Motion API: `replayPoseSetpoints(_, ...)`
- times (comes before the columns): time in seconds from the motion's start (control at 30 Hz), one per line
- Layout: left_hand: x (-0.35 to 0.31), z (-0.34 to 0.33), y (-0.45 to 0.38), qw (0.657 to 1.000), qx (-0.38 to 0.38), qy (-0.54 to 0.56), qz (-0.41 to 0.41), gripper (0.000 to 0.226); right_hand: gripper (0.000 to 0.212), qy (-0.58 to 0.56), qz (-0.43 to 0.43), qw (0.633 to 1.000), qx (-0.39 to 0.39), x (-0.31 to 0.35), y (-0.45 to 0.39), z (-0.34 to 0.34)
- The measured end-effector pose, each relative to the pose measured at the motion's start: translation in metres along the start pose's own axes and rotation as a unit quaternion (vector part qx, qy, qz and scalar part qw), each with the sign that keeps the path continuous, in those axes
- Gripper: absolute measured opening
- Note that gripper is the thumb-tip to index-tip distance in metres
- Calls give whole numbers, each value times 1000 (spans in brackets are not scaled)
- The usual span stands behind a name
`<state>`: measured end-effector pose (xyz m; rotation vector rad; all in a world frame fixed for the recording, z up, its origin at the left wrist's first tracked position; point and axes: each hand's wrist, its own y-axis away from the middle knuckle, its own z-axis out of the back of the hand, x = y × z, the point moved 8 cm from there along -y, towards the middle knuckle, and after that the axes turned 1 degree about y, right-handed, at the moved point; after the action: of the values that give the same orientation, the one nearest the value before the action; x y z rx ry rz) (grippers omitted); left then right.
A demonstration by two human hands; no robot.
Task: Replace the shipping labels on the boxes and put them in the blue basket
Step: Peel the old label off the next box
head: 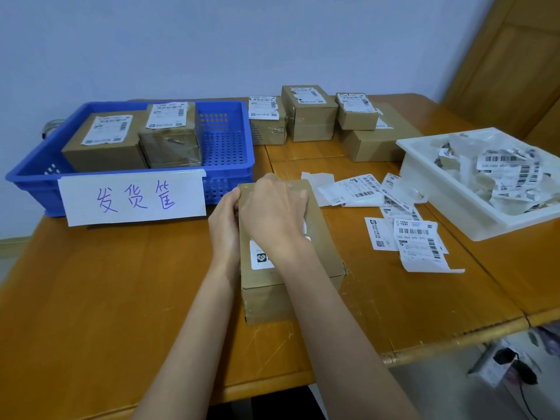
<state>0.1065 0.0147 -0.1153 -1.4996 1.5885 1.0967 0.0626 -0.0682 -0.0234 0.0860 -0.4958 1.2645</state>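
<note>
the cardboard box [291, 262] i am working on is lying flat on the wooden table [106, 283], right in front of me and just beside the near right corner of the blue basket [224, 140]. a white shipping label [261, 256] is showing on its top, mostly hidden under my right arm. my right hand [272, 213] is lying over the top face of the box with the fingers curled downward; i am guessing it is either picking at the label or pressing it down, but i cannot tell from here whether the fingers are actually pinching anything. my left hand [225, 219] is gripping the left edge of the box, fingers curled round it to steady it.

so i am judging this to be the label step on this box, not yet the basket step. next i am going to need a firm hold on the label's edge, or a smoothing press, then a lift of the box to the left into the free right part of the basket.

two labelled boxes [130, 140] are already sitting in the basket. more boxes [309, 113] are waiting at the far side of the table, loose labels [415, 237] are lying to my right, and a white tray [472, 219] is holding crumpled scraps.
</note>
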Motion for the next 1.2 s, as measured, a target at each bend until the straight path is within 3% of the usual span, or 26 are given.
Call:
replayPoseSetpoints(0.2,8,2,0,1000,16,-3,25,26,20,-169,-20,985,31,-24,-12,7)
replayPoseSetpoints(0.3,7,1,1,1000,18,-1,23,24,37,-115,-16,991,66,-19,-21,0)
replayPoseSetpoints(0.4,6,1,0,1000,8,16,26,32,39,-12,6,998,66,-13,-22,-7)
replayPoseSetpoints(0.63,5,0,1,1000,16,5,3,37,38,-57,20,998,36,-17,-16,-2)
replayPoseSetpoints(0.77,2,-1,3,1000,19,-2,0,31,27,-175,-6,984,32,-29,-15,2)
replayPoseSetpoints(0.87,2,-2,4,1000,25,-7,1,27,29,-277,-45,960,9,-35,-16,5)
replayPoseSetpoints(1.03,4,1,2,1000,16,-8,11,31,20,-146,24,989,17,-18,-11,5)
replayPoseSetpoints(1.2,2,0,4,1000,17,-7,3,38,26,-166,19,986,27,-21,-12,2)
